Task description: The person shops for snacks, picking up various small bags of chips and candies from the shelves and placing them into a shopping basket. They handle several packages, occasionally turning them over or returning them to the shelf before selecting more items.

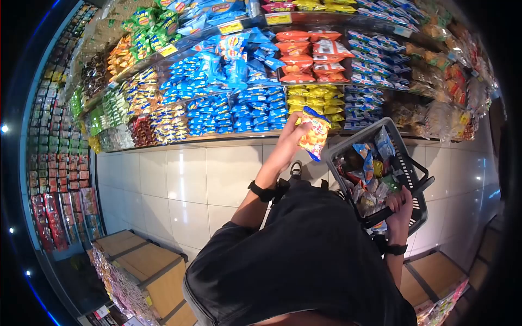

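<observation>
My left hand (294, 135) is raised toward the shelves and grips an orange and yellow snack bag (316, 137) with a blue bottom edge, held just left of the basket's rim. My right hand (401, 205) is closed around the black handle (418, 190) of a dark plastic shopping basket (356, 136). The basket holds several snack packets (370, 168), mostly blue and mixed colours. Both wrists wear a black band.
Shelves (217, 138) packed with blue, orange, yellow and green snack bags fill the wall ahead. White floor tiles (185, 179) lie below them. Cardboard display boxes (147, 266) of goods stand at lower left, and more boxes (435, 277) at lower right. A rack (60, 163) of small packets runs along the left.
</observation>
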Available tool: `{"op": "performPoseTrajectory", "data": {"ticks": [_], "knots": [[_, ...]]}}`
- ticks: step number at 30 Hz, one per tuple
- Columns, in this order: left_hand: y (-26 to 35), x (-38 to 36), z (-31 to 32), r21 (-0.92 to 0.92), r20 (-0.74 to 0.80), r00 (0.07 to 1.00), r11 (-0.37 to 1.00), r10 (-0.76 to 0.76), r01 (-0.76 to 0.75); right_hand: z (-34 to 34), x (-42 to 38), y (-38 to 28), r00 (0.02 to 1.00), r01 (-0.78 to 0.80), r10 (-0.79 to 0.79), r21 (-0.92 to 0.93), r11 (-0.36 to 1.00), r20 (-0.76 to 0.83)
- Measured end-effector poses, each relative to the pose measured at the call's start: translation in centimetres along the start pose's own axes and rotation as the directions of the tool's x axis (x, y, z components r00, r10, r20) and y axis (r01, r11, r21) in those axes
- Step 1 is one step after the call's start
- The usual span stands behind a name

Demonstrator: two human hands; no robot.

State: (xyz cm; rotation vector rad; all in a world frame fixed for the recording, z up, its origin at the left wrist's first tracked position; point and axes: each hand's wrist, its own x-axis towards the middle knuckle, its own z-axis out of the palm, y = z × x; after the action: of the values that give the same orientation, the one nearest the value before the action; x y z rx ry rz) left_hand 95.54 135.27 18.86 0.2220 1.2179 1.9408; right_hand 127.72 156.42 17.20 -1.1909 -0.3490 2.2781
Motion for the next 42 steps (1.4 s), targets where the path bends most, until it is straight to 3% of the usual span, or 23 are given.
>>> {"op": "performPoseTrajectory", "data": {"ticks": [1, 3, 4, 8, 11, 13, 17, 23, 27, 29, 39, 41, 42], "knots": [[-0.7, 0.1, -1.3, -0.043, -0.036, 0.999, 0.999, -0.033, 0.032, -0.4, -0.3, 0.7, 0.996, -0.055, 0.052, 0.034, 0.998, 0.070], [0.2, 0.2, -2.8, -0.094, 0.095, 0.995, 0.995, -0.031, 0.040, 0.6, -1.2, 2.4, 0.999, -0.035, 0.036, -0.035, 0.999, 0.017], [0.9, -0.3, -3.0, -0.122, 0.079, 0.996, 0.991, -0.037, 0.047, 1.6, -2.0, 3.5, 0.996, 0.014, -0.023, -0.098, 0.995, -0.090], [1.5, -0.9, -5.8, -0.146, 0.164, 0.985, 0.987, -0.045, 0.069, 3.1, -3.5, 6.0, 0.999, 0.022, -0.026, -0.106, 0.994, -0.038], [2.2, -2.0, -6.4, -0.051, 0.156, 0.987, 0.997, -0.048, 0.057, 3.9, -4.5, 7.1, 0.998, 0.046, -0.049, -0.094, 0.994, -0.036], [2.3, -2.9, -6.6, 0.092, 0.158, 0.984, 0.992, 0.075, -0.091, 3.5, -4.8, 7.3, 0.999, 0.036, -0.037, -0.095, 0.995, -0.004], [2.7, -5.9, -6.7, 0.252, 0.233, 0.957, 0.940, 0.171, -0.229, 2.4, -5.4, 7.3, 1.000, 0.020, -0.021, -0.122, 0.992, -0.003], [1.4, -10.9, -5.2, 0.321, 0.225, 0.953, 0.909, 0.202, -0.268, 0.8, -7.0, 7.7, 0.997, 0.045, -0.055, -0.178, 0.983, -0.054], [0.5, -15.4, -4.6, 0.278, 0.212, 0.964, 0.936, 0.159, -0.215, -0.8, -7.3, 8.6, 0.999, 0.045, -0.043, -0.180, 0.983, 0.018], [-0.7, -17.8, -5.5, 0.271, 0.176, 0.974, 0.944, 0.144, -0.189, -1.2, -7.4, 9.3, 0.998, 0.031, -0.040, -0.201, 0.979, -0.039], [-0.4, -26.7, -6.9, 0.324, 0.060, 0.992, 0.938, 0.110, -0.123, -2.3, -8.6, 12.9, 0.989, -0.115, 0.137, -0.288, 0.951, 0.057], [0.4, -27.4, -6.9, 0.370, 0.055, 0.991, 0.920, 0.119, -0.130, -1.7, -9.3, 13.1, 0.993, -0.114, 0.112, -0.343, 0.932, -0.027], [-0.1, -27.5, -7.4, 0.358, 0.066, 0.990, 0.923, 0.122, -0.138, -1.9, -9.7, 13.1, 0.987, -0.124, 0.151, -0.353, 0.927, 0.048]]}}
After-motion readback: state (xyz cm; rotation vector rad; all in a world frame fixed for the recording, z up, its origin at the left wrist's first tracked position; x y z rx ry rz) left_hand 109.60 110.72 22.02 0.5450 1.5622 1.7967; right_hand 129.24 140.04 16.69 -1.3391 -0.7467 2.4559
